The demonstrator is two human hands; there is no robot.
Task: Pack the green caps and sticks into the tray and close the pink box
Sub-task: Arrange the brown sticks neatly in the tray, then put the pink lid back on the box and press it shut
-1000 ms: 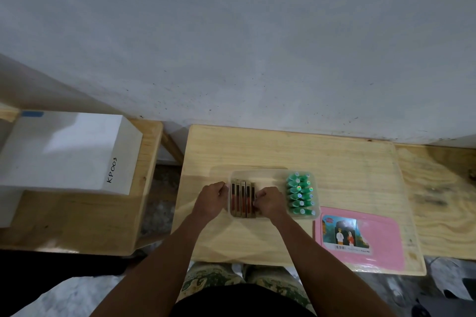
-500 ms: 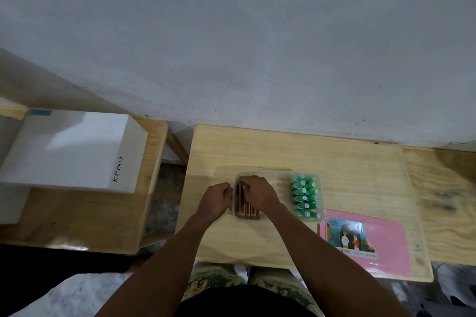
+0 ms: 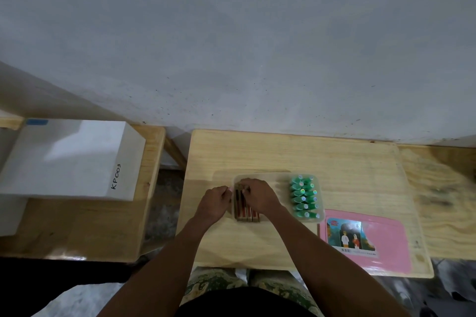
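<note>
A clear plastic tray [image 3: 280, 177] lies on the wooden table [image 3: 334, 162]. Two rows of green caps [image 3: 304, 197] fill its right side. Several brown and red sticks [image 3: 246, 211] lie side by side in its left side. My right hand [image 3: 258, 197] rests on top of the sticks, fingers curled over their far ends. My left hand [image 3: 215, 201] is at the tray's left edge, fingertips touching the leftmost stick. The pink lid [image 3: 373, 237] with a picture label lies flat to the right of the tray.
A white box [image 3: 69, 159] marked KP003 sits on a lower wooden bench [image 3: 77, 229] to the left. A grey wall stands right behind the table. Another wooden surface [image 3: 445, 188] adjoins on the right. My knees are under the table's front edge.
My right hand moved left across the sticks, from their right side to over their far ends. My left hand stayed at the tray's left edge.
</note>
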